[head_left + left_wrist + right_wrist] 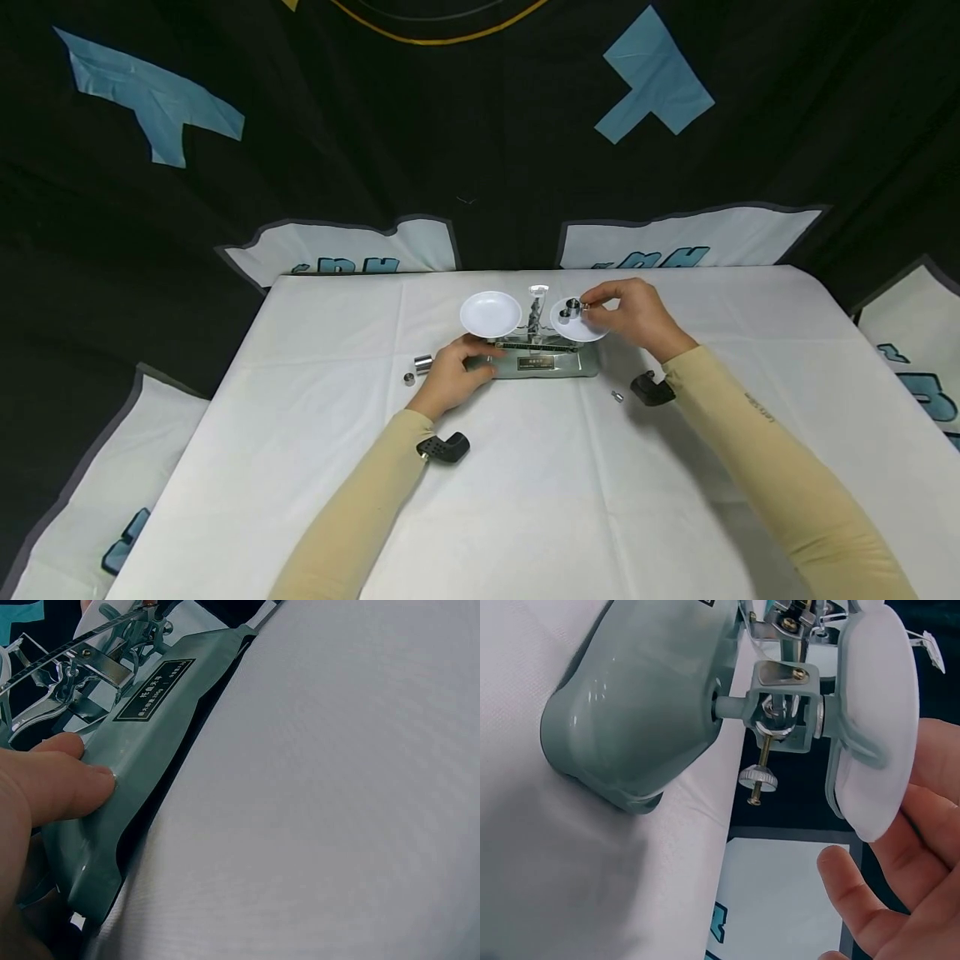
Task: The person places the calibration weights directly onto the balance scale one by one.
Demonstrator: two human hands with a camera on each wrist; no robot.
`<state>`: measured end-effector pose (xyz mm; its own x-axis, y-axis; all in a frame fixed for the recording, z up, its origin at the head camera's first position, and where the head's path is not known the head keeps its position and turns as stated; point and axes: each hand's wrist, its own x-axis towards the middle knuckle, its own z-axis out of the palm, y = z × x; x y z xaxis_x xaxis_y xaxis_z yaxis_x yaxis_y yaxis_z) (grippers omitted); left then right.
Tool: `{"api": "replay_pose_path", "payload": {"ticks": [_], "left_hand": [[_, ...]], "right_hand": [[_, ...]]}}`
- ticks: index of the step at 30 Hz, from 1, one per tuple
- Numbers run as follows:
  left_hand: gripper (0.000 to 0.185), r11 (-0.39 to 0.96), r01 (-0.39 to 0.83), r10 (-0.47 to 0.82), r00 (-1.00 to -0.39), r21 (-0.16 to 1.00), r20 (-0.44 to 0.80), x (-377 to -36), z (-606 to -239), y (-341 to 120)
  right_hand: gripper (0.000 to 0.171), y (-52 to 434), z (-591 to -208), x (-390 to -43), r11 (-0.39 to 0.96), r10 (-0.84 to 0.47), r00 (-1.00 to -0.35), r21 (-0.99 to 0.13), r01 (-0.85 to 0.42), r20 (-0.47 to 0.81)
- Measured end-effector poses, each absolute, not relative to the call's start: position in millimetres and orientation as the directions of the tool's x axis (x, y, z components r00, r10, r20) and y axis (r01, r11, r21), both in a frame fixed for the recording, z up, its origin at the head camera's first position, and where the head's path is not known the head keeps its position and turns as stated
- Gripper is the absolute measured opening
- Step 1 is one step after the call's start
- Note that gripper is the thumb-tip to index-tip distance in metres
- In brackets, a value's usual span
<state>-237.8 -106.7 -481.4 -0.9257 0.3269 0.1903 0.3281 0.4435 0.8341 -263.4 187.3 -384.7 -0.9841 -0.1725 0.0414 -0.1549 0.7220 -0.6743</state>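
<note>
So there's one balance scale (pixel 542 354) sitting on the white tablecloth (pixel 525 500), and everything else is easiest to place off that. It has two round white pans: the left pan (pixel 491 314) has nothing I can see in it, and the right pan (pixel 576 322) carries what looks like two small metal weights (pixel 572 307), though they're tiny in the head view so don't quote me on the count.

The right hand (pixel 633 315) is up over the right pan, fingers curled in and pinching a small silver weight (pixel 586 307) just above the pan's far side. From the right wrist camera you only see the pan's underside, the grey-green base (pixel 641 705) and some bent fingers (pixel 870 900) beside the pan edge; the pinched piece itself doesn't show there.

The left hand (pixel 454 372) is down at the left end of the scale's base, fingers bent around that end. The left wrist view shows the thumb (pixel 71 787) pressed flat onto the top of the base, with the black label plate (pixel 154 690) further along.

Loose weights off the scale: two silver ones just left of the base, a bigger cylinder (pixel 423 363) and a smaller one (pixel 408 379) right beside it, plus one tiny weight (pixel 617 397) to the right-front of the base. That's three on the cloth.

Two black wrist cameras too, one by each sleeve: left (pixel 446 447), right (pixel 651 389).
</note>
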Motion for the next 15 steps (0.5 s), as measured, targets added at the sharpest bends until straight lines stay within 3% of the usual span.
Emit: {"api": "replay_pose_path", "payload": {"ticks": [15], "left_hand": [[0.028, 0.442, 0.332, 0.331, -0.924, 0.833, 0.192, -238.3, -482.0, -108.0]], "right_hand": [[0.027, 181.2, -387.7, -261.5, 0.731, -0.126, -0.992, -0.674, -0.105, 0.018]]}}
